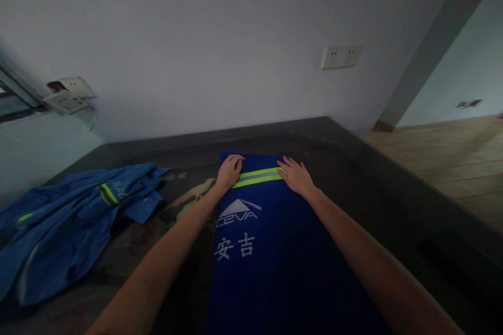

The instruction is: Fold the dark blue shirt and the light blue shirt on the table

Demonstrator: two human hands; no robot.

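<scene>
A folded blue work garment (271,251) lies lengthwise on the dark table (373,188) in front of me, with a white CEVA logo, white characters and a yellow-and-grey reflective stripe near its far end. My left hand (229,171) rests flat on the garment's far left edge, by the stripe's left end. My right hand (296,175) lies flat on the stripe's right end with fingers spread. Both arms stretch forward over the cloth.
A second blue jacket (70,220) lies crumpled on the table's left side. White wall sockets (341,56) sit on the back wall, and more sockets (68,95) on the left wall. The table's right edge borders a wooden floor (451,157).
</scene>
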